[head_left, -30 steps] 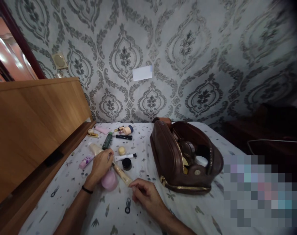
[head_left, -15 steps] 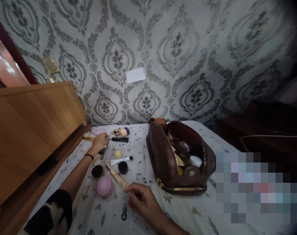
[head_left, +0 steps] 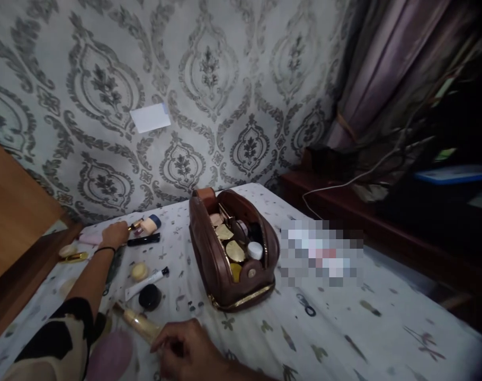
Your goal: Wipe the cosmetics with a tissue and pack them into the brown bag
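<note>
Tube point(head_left: 138, 321), beige, just left of the right grip point(head_left: 191, 349)

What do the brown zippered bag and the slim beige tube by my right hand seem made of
Brown zippered bag: likely leather or imitation leather, softly shining on smooth panels; the shiny gold zipper looks metallic. Slim beige tube: probably glossy plastic, by its bright highlights, though blur leaves that open.

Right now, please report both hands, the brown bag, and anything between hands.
Left hand near blue-capped bottle, grip hidden. Right hand at beige tube, hold unclear. Brown zippered bag open, jars inside. White tube, black jar between hands.
</note>
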Tool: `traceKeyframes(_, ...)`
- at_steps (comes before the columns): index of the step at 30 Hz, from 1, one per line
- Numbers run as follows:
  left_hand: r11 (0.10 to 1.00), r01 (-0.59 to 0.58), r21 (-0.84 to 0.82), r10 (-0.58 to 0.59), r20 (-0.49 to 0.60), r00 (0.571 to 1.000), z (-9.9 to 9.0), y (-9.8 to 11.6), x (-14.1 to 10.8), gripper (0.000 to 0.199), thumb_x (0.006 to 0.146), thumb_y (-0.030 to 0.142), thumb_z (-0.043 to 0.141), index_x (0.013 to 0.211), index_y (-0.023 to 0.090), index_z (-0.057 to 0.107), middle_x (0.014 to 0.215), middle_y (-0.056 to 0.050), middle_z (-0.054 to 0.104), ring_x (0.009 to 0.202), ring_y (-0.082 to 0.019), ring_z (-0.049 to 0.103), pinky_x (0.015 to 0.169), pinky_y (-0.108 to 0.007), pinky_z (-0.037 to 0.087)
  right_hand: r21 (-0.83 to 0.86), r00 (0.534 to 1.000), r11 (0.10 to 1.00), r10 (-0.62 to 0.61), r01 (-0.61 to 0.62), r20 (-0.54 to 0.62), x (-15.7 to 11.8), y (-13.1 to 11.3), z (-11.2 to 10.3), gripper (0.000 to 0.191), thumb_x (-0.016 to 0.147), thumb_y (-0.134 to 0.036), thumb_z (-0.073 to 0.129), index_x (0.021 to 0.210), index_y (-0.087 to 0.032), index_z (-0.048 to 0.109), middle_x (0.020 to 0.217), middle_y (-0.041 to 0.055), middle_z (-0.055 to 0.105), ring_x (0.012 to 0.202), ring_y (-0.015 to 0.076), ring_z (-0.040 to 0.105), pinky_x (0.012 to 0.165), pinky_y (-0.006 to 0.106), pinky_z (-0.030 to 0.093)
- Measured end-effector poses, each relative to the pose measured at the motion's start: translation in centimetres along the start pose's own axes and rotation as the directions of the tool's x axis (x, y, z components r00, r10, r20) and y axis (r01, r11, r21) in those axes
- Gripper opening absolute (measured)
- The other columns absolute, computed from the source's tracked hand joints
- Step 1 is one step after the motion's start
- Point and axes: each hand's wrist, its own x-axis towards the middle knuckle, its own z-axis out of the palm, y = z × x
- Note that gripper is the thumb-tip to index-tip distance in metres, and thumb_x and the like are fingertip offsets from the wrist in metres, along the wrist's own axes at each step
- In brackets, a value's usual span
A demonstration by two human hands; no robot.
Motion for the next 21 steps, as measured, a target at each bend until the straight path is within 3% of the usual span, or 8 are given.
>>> traceKeyframes(4,0.999,-0.012,0.033,0.011,0.027,1.0,0.0,0.2,0.7,0.03,0.095,0.036,0.056,0.116,0.014,0.063,0.119,-0.011,0.067,0.105,-0.023,0.065,0.089,-0.043,0.053,-0.05,0.998,0.997,-0.061,0.061,-0.002,0.2,0.1,-0.3,0.032,0.069,-0.007,0.055,0.09,-0.013,0.079,0.052,-0.0062,0.048,0.045,0.006,0.041,0.045,0.016,0.032)
traceKeyframes(9,0.994,-0.082,0.069,0.082,-0.004,0.997,-0.1,0.5,-0.2,0.035,0.094,0.026,0.04,0.111,0.011,0.068,0.123,-0.021,0.067,0.112,-0.032,0.065,0.083,-0.038,0.049,-0.105,0.995,0.989,-0.1,0.101,0.011,0.7,1.0,-0.1,0.034,0.067,-0.005,0.056,0.092,-0.011,0.08,0.055,-0.0055,0.049,0.047,0.006,0.041,0.044,0.016,0.031)
traceKeyframes(15,0.978,-0.154,0.14,0.16,-0.035,0.986,-1.5,0.5,-2.5,0.041,0.096,0.027,0.032,0.108,0.009,0.066,0.118,-0.024,0.069,0.11,-0.036,0.066,0.077,-0.037,0.047,-0.129,0.986,0.978,-0.166,0.164,-0.003,0.7,1.4,-0.1,0.035,0.068,-0.007,0.058,0.095,-0.01,0.08,0.057,-0.0038,0.056,0.049,0.0068,0.045,0.047,0.016,0.034)
traceKeyframes(21,0.965,-0.193,0.178,0.202,-0.034,0.979,-3.7,-0.8,-6.4,0.039,0.098,0.033,0.029,0.1,0.014,0.063,0.107,-0.017,0.073,0.101,-0.031,0.069,0.072,-0.033,0.044,-0.151,0.99,0.979,-0.141,0.137,-0.02,0.3,0.6,0.0,0.033,0.069,-0.006,0.058,0.094,-0.013,0.079,0.058,-0.0043,0.058,0.049,0.0069,0.047,0.049,0.016,0.036)
